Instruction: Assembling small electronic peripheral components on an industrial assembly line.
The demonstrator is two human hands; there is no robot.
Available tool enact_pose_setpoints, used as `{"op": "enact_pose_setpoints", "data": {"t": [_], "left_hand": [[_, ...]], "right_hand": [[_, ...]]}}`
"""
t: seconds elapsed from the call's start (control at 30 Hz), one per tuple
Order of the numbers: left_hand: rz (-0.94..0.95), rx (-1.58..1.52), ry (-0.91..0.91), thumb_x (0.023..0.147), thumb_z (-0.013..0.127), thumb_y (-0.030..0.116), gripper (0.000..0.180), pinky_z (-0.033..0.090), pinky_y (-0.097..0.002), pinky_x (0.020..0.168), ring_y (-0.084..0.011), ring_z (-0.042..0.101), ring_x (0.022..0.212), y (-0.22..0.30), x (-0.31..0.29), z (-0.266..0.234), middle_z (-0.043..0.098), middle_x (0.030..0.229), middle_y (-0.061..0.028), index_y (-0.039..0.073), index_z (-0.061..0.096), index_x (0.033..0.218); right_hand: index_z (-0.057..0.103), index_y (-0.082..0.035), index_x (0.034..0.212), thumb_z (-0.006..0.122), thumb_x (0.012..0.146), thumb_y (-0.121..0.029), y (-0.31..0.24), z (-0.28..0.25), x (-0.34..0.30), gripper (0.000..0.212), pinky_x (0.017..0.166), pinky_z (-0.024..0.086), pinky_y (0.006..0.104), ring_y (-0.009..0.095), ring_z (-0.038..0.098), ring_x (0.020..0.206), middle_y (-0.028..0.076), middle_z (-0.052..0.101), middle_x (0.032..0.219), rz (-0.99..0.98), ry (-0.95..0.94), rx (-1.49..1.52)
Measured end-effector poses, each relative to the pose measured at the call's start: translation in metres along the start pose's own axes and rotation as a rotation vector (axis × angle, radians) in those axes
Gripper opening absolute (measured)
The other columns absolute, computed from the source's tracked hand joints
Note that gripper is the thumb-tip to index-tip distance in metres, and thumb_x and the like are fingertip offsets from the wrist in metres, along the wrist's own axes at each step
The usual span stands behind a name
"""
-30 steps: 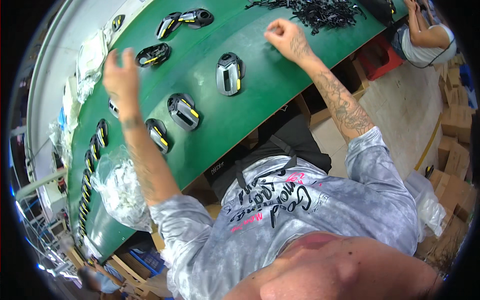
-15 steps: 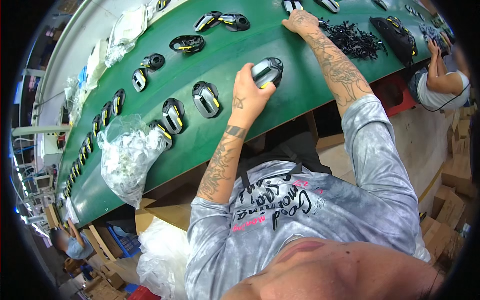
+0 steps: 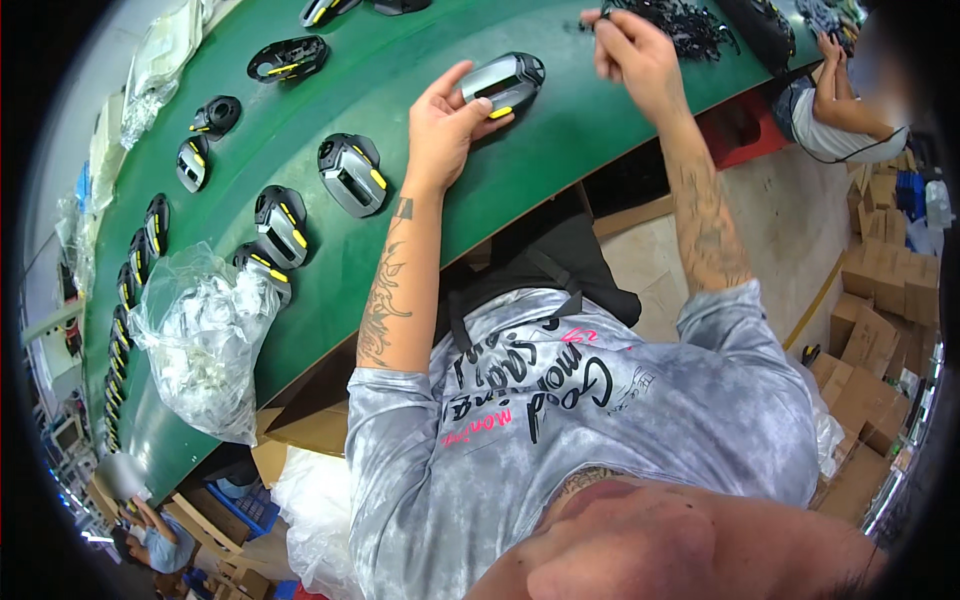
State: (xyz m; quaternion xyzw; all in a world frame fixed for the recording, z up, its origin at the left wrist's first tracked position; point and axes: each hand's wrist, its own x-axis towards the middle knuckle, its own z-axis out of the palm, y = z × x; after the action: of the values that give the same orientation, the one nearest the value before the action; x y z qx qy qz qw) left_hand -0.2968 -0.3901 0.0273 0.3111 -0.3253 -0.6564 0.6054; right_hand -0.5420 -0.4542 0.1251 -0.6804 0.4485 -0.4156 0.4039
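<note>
My left hand (image 3: 445,125) is closed around the lower end of a grey and black computer mouse shell (image 3: 505,85) with a yellow side strip, on or just over the green table. To its right, my right hand (image 3: 640,62) is raised with its fingers pinched on a small black part (image 3: 603,16), whose exact shape is unclear. Just beyond that hand lies a pile of small black parts (image 3: 695,32). Another mouse shell (image 3: 352,176) rests left of my left wrist, with a further shell (image 3: 281,228) beside it.
A clear plastic bag (image 3: 205,350) of pale pieces sits on the green table (image 3: 390,55) at left. Several more shells form a line along the left side. A co-worker (image 3: 840,115) sits at the far right. Cardboard boxes (image 3: 870,340) stand on the floor.
My right hand has left a mouse shell at the far side, come nearer, and now pinches a small black part. My left hand keeps its shell. The whole view has shifted.
</note>
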Motion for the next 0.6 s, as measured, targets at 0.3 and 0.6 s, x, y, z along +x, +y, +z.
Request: {"op": "enact_pose_setpoints", "data": {"t": [0.3, 0.6], "left_hand": [[-0.021, -0.003, -0.055, 0.090, 0.055, -0.017, 0.064, 0.064, -0.0462, 0.097, -0.0321, 0.069, 0.116, -0.004, 0.004, 0.002, 0.061, 0.136, -0.0238, -0.013, 0.037, 0.151], [-0.029, -0.039, -0.036, 0.096, 0.061, -0.009, 0.054, 0.066, -0.0450, 0.092, -0.0294, 0.070, 0.112, -0.003, 0.008, -0.002, 0.064, 0.132, -0.0230, -0.014, 0.043, 0.147]], "right_hand": [[0.064, -0.001, 0.108, 0.069, 0.103, -0.027, 0.034, 0.077, -0.034, 0.027, 0.067, 0.050, 0.0246, 0.011, 0.063, 0.072, 0.004, 0.070, 0.088, 0.064, 0.022, 0.107], [0.070, 0.000, 0.092, 0.077, 0.095, -0.026, 0.038, 0.093, -0.038, 0.027, 0.070, 0.053, 0.0309, 0.015, 0.064, 0.075, 0.007, 0.066, 0.086, -0.046, 0.270, -0.195]]}}
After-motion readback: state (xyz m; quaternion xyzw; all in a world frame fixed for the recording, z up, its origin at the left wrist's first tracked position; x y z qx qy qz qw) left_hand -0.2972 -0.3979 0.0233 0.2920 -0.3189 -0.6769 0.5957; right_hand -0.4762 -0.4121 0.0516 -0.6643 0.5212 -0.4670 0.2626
